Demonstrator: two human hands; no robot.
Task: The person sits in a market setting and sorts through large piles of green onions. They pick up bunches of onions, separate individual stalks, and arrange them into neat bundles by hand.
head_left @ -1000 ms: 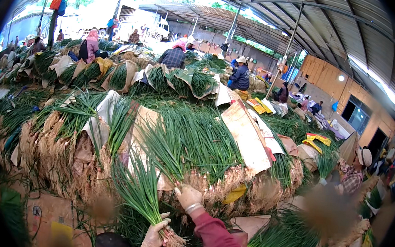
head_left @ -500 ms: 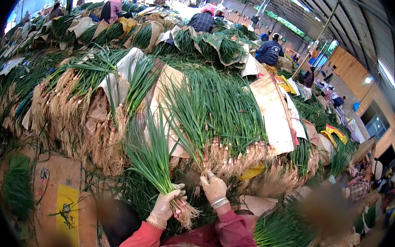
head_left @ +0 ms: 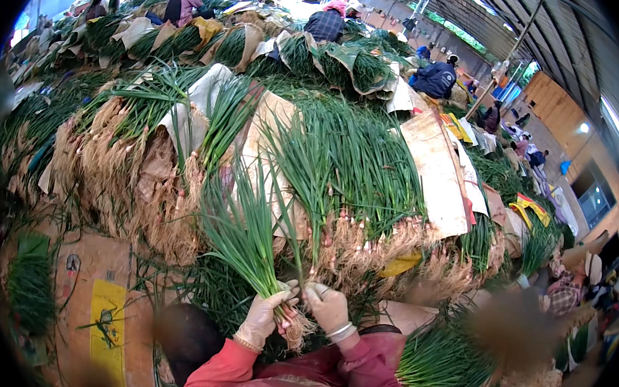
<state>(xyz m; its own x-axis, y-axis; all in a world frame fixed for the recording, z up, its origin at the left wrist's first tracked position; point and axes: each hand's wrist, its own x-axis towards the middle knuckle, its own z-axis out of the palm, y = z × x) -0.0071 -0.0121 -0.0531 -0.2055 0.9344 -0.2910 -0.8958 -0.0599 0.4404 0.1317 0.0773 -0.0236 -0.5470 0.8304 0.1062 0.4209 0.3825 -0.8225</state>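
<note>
My left hand (head_left: 261, 318), in a pale glove, is closed round a bunch of scallions (head_left: 252, 251) just above the bulbs. Its green leaves fan up and away, and the pale roots hang beside my palm. My right hand (head_left: 328, 310), also gloved and with a band at the wrist, is close beside the left one. Its fingers are pinched on a thin scallion stalk (head_left: 299, 257) that leans up against the pile. The root end of that stalk is hidden by the fingers. Beyond both hands lies a long pile of scallions (head_left: 362, 165), roots toward me.
Cardboard-like sheets (head_left: 438, 174) lie over the pile. On the left is a flattened carton (head_left: 75, 306) with a yellow stripe; on the right, more scallions (head_left: 445, 368). A person in a dark jacket (head_left: 435, 78) and several others sit farther off among the heaps.
My right hand has moved left and slightly toward me, from the pile's root edge to beside the bunch, bringing a stalk along. My left hand stays nearly in place, still holding the bunch.
</note>
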